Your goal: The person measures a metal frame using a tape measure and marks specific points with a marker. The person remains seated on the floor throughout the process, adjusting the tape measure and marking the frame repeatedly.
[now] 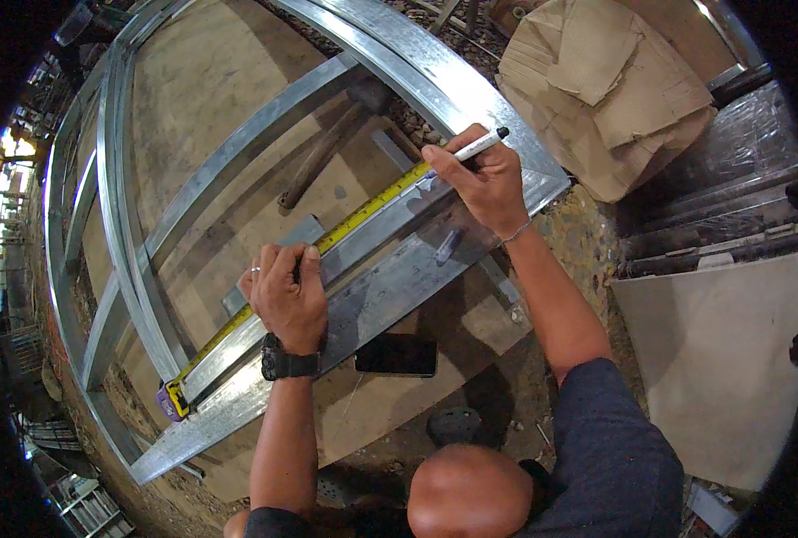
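A yellow tape measure (363,211) is drawn out along a galvanized steel bar of a welded frame (360,301). Its purple and yellow case (175,401) rests at the bar's left end. My left hand (288,291), with a ring and a black watch, is closed on the middle of the blade, thumb and fingers pressing it to the bar. In my right hand (487,179) is a white marker (480,143), its black end pointing up and right. That hand is by the blade's far end; its fingers partly hide the marker's lower end.
A small dark cylinder (448,246) lies on the near steel bar. Below it, a black phone (396,355) lies on the board. Within the frame is a hammer (327,148) with a wooden handle. Crumpled cardboard (610,99) sits far right, near plastic-wrapped stacks (717,170) and a pale sheet (713,359).
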The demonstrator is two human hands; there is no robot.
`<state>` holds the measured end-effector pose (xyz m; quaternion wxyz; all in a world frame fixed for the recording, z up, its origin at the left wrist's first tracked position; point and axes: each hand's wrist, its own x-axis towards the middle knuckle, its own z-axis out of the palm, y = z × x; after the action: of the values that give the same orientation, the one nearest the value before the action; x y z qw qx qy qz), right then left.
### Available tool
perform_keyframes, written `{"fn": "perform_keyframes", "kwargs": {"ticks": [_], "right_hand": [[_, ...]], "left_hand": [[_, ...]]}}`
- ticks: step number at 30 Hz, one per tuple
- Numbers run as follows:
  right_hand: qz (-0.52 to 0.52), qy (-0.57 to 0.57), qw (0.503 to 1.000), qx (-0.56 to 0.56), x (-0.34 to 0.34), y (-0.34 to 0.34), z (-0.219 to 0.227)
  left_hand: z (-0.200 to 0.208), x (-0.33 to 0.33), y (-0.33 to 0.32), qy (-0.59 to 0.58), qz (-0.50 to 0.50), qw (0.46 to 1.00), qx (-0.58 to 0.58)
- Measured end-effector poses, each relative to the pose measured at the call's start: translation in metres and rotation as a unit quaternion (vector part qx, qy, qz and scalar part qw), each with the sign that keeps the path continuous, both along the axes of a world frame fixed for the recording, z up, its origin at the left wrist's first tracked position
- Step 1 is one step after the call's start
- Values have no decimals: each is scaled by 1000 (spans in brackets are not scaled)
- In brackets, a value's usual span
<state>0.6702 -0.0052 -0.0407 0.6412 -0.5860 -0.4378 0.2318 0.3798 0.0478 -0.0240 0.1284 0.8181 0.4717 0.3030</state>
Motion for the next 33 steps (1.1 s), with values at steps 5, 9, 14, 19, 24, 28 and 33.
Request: {"fn": "perform_keyframes", "kwargs": {"ticks": [5,9,14,19,24,28,33], "right_hand": [[-24,32,999,-3,0,2,0],[-86,240,964,73,10,-4,9],[-122,339,927,109,17,-1,8],[-49,141,989,21,1,-7,11],[-20,71,997,16,-2,-2,6],[-22,7,1000,-5,-1,0,2],[-22,-12,1000,-17,1,0,-1]], "left_hand": [[0,0,0,3,1,1000,9],[-2,3,1,-15,1,1000,17],[-2,1,0,-7,10,1000,16],[-2,1,0,-4,7,1000,20],[-1,1,1,-2,0,1000,20],[1,0,0,8,3,1000,5],[1,1,0,4,1,1000,7]]}}
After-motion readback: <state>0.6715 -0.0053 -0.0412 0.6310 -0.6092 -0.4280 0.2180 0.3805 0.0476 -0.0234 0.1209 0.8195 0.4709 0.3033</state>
